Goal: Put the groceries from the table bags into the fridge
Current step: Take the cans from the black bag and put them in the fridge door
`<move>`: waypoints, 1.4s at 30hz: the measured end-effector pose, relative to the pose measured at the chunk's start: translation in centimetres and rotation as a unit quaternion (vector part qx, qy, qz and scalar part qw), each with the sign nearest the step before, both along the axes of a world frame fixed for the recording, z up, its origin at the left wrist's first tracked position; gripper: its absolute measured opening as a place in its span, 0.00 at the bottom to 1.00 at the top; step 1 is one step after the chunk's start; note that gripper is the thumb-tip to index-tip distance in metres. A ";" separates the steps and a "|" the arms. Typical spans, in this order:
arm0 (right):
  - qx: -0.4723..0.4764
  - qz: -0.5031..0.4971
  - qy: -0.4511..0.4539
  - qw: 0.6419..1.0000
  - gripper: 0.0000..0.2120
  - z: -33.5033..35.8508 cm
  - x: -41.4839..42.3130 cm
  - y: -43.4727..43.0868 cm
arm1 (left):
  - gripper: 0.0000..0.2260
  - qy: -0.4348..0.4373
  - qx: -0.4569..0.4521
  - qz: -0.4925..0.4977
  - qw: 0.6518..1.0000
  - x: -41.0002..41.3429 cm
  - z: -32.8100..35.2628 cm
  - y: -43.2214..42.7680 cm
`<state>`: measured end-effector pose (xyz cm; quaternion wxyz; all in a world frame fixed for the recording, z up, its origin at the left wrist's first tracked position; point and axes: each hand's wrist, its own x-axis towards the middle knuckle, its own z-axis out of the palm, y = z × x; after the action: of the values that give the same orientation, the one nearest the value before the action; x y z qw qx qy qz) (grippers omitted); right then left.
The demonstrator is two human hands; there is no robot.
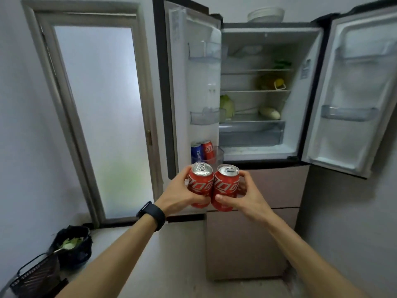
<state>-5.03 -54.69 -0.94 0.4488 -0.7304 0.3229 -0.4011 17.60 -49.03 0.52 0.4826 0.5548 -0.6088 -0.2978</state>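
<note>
I hold two red cola cans side by side in front of the open fridge (300, 153). My left hand (178, 194) grips the left red can (200, 181); my right hand (245, 196) grips the right red can (226, 186). Both cans are upright and touch each other, just below the lowest bin (219, 155) of the left fridge door. That bin holds a blue can (196, 152) and a red can (208, 149). Inside the fridge, a cabbage (227, 105), a pale long vegetable (269, 112), yellow items (278, 82) and greens (281, 64) lie on the shelves.
Both fridge doors stand open; the right door (352, 93) has empty bins. White bowls (265, 15) sit on top of the fridge. A frosted glass door (96, 117) is at left. On the floor at lower left are a black bag with greens (72, 244) and a dark basket (36, 276).
</note>
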 end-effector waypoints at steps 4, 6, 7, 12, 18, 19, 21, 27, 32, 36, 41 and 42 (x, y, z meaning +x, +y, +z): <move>-0.039 -0.005 -0.007 0.999 0.44 4.9 0.8 -8.6 | 0.40 -0.068 -0.059 0.032 0.995 1.0 5.5 -7.5; -0.060 -0.005 -0.013 0.998 0.41 7.6 1.3 -12.3 | 0.41 -0.100 -0.094 0.051 0.989 1.3 8.4 -10.6; -0.077 -0.010 -0.014 0.997 0.41 9.0 1.6 -14.0 | 0.41 -0.111 -0.103 0.060 0.987 1.4 9.9 -12.1; -0.142 -0.031 -0.033 0.989 0.41 15.3 3.4 -22.0 | 0.42 -0.170 -0.162 0.137 0.962 1.5 16.8 -18.7; -0.181 -0.012 -0.055 0.982 0.39 19.5 6.8 -31.1 | 0.43 -0.220 -0.155 0.273 0.924 1.4 20.8 -25.2; -0.175 -0.005 -0.050 0.983 0.39 19.7 7.5 -32.6 | 0.43 -0.240 -0.134 0.303 0.913 1.4 21.0 -25.9; -0.160 0.019 -0.036 0.986 0.41 19.7 8.8 -35.3 | 0.42 -0.288 -0.091 0.369 0.879 1.2 20.8 -27.4; -0.173 0.069 0.052 0.981 0.41 19.3 11.8 -40.2 | 0.37 -0.312 0.040 0.454 0.834 1.3 19.9 -30.7; -0.251 0.064 0.126 0.958 0.39 18.5 13.3 -41.2 | 0.35 -0.300 0.081 0.480 0.821 2.1 19.4 -32.2; -0.379 0.008 0.131 0.916 0.43 18.2 13.0 -41.5 | 0.44 -0.353 0.087 0.490 0.792 1.7 19.3 -32.3; -0.341 0.044 0.109 0.933 0.43 17.9 11.9 -42.1 | 0.45 -0.432 0.044 0.543 0.719 0.5 19.5 -32.4; -0.329 0.049 0.098 0.938 0.42 17.8 11.7 -42.1 | 0.44 -0.420 0.045 0.538 0.730 0.4 19.6 -32.4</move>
<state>6.71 -96.77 16.83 0.1686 -0.8876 0.1792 -0.3894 17.96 -81.42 20.11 0.2320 0.8788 -0.3352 0.2480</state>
